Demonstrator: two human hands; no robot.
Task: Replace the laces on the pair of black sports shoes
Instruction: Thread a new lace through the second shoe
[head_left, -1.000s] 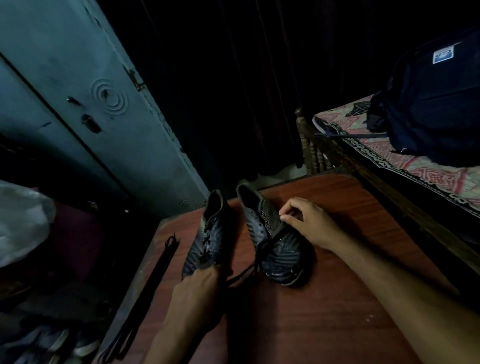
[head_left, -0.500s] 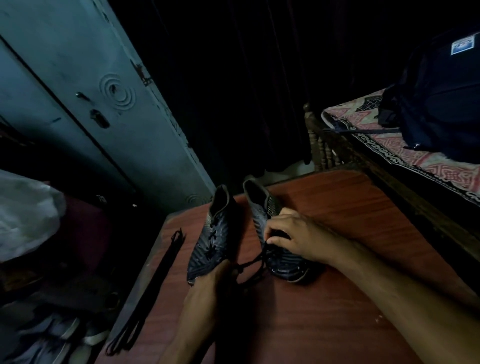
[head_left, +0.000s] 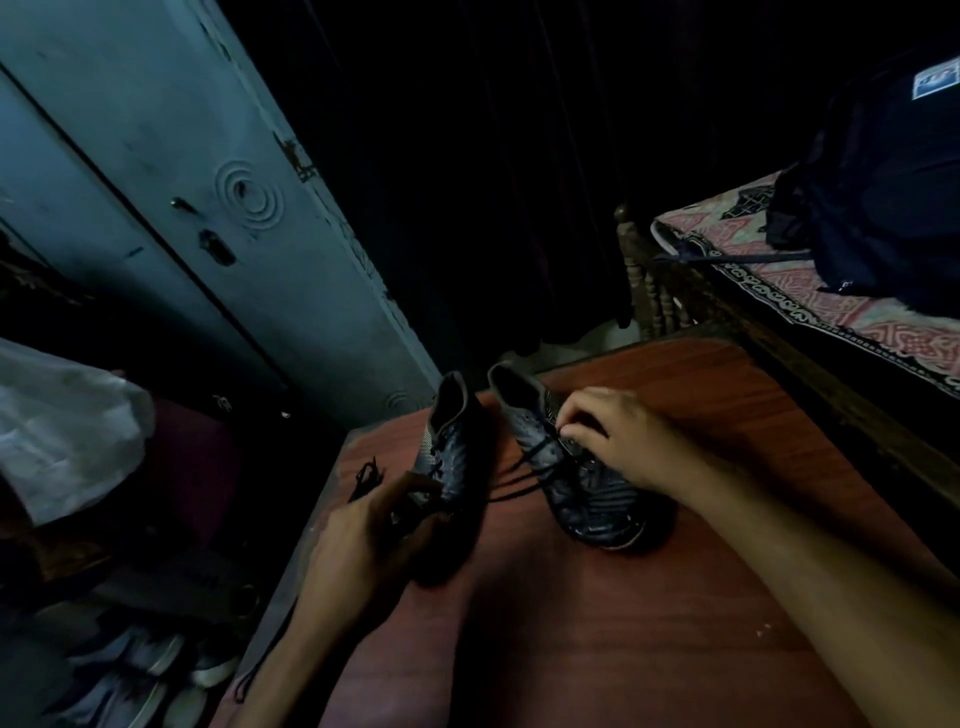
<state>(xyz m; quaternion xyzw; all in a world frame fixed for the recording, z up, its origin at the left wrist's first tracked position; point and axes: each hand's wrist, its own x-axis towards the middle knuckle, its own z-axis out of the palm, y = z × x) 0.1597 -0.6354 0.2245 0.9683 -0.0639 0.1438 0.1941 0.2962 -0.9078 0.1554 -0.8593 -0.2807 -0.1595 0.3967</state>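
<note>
Black sports shoes being unlaced on a wooden table

Two black sports shoes are seen side by side on a reddish wooden table (head_left: 649, 623), toes toward the viewer and heels away, near but apart. The right shoe (head_left: 566, 467) is steadied and worked by the right hand (head_left: 618, 441), whose fingertips are curled down onto the eyelet area and appear to be pinching the old lace (head_left: 519, 475) where it crosses the tongue. This hold is judged to serve loosening the lace row by row. Loose strands of that lace are trailed leftward across the gap between the shoes, toward the left hand (head_left: 363, 540).

The left shoe (head_left: 447, 457) is met at its toe by the left hand, with fingers curled at the toe end; whether the shoe, a lace end, or both are held cannot be told in the dim light. The hold is judged to keep the shoe from sliding, or to draw the freed lace out.

A bundle of dark spare laces (head_left: 363, 475) is laid at the table's left edge, just beside the left shoe, probably kept within reach for rethreading. A further strand hangs over that edge lower down.

Counted: two shoes, two hands, one bundle of spare laces (its number of laces cannot be made out). A dark backpack (head_left: 883, 197) is rested on a patterned bed (head_left: 831, 322) at the right; a blue-grey door (head_left: 182, 182) stands at the left
</note>
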